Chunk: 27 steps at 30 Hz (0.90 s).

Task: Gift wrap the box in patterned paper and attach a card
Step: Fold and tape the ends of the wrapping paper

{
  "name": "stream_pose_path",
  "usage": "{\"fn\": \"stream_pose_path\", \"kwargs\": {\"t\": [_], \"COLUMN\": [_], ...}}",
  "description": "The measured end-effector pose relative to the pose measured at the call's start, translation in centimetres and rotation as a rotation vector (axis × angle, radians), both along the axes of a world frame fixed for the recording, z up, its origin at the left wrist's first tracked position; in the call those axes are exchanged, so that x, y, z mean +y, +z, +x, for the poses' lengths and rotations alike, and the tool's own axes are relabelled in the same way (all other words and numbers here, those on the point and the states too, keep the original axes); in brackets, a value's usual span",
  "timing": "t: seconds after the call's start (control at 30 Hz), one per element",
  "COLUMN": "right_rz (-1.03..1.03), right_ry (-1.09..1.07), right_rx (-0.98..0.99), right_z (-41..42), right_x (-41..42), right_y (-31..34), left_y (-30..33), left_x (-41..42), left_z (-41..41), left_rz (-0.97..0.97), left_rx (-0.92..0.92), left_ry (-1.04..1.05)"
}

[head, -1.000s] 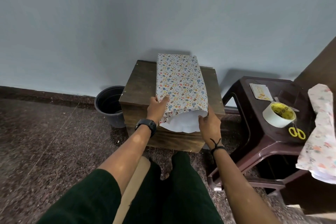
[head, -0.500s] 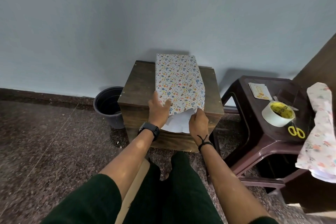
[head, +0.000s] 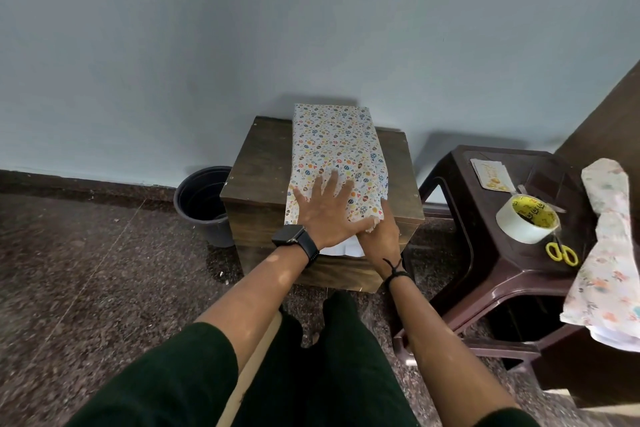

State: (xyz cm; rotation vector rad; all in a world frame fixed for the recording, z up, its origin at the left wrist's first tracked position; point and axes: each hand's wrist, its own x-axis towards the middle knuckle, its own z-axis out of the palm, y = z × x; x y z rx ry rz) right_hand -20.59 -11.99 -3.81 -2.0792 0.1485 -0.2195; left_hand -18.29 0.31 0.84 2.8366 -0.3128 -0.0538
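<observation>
left hand [head: 327,210]: fingers spread flat, palm pressing down on the near end of the wrapped box [head: 334,149]. right hand [head: 379,236]: at the near right corner of the box, partly under the left thumb; whether its fingers pinch the paper or only push it cannot be told, since they are hidden.

the patterned paper [head: 332,135] covers the top of the box; a white underside flap [head: 343,249] shows at the near open end, between the 2 wrists. the box lies on a wooden stand [head: 263,163], its long axis running straight away from the person toward the wall, so the unfinished end faces the hands. both hands sit at that end; the right is nearer the loose corner, and the judgement is that the coming fold falls to it while the left pins the top.

to the right, well apart from the box, a brown plastic stool [head: 485,253] carries the card [head: 491,174], a tape roll [head: 528,218], yellow scissors [head: 561,253] and spare floral paper [head: 609,246] draped over its right edge.

containers: 1 dark bin [head: 202,201] just left of the stand; its inside is too dark to tell any contents.
</observation>
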Motion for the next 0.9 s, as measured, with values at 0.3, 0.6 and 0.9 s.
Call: {"fn": "stream_pose_path", "kwargs": {"t": [0.3, 0.6, 0.9], "right_rz": [0.034, 0.09, 0.704], "right_ry": [-0.014, 0.076, -0.006], "right_rx": [0.123, 0.12, 0.338], "right_z": [0.1, 0.6, 3.2], "right_x": [0.1, 0.3, -1.5], "right_y": [-1.0, -0.4, 2.5], "left_y": [0.8, 0.2, 0.0], "left_x": [1.3, 0.7, 0.5], "left_z": [0.8, 0.3, 0.1], "left_rz": [0.017, -0.009, 0.02], "left_rx": [-0.021, -0.02, -0.006], "left_ry": [-0.075, -0.118, -0.119]}}
